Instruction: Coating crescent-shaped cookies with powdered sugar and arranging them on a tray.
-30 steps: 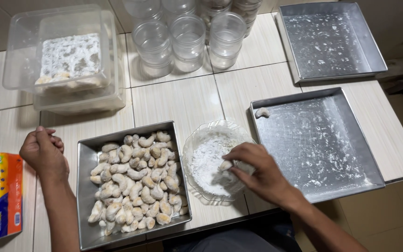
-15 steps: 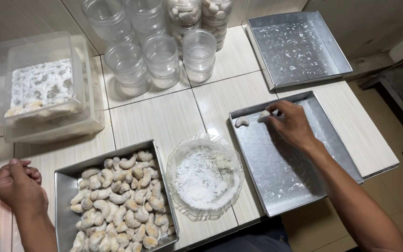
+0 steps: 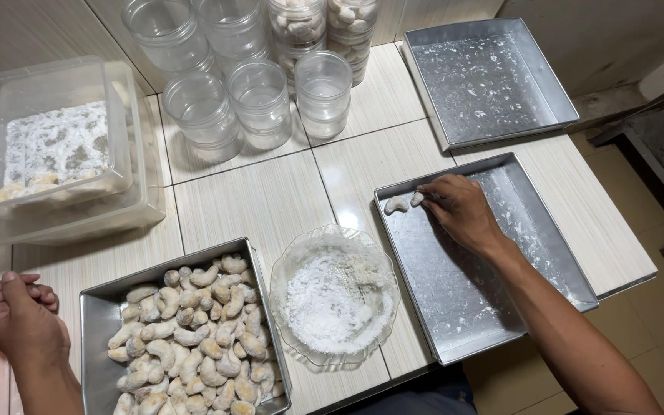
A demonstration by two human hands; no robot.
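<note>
Crescent cookie (image 3: 398, 204) beside right hand (image 3: 457, 209) fingertips as before, second piece pinched, left hand (image 3: 18, 317) stays fisted

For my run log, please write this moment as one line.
right hand: placing crescent cookie in near metal tray | left hand: fisted, empty, beside tray of cookies

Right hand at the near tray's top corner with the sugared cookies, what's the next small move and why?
Probably let go and draw the right hand back toward the sugar bowl: its fingertips rest on a coated crescent cookie already lying in the near tray.
</note>
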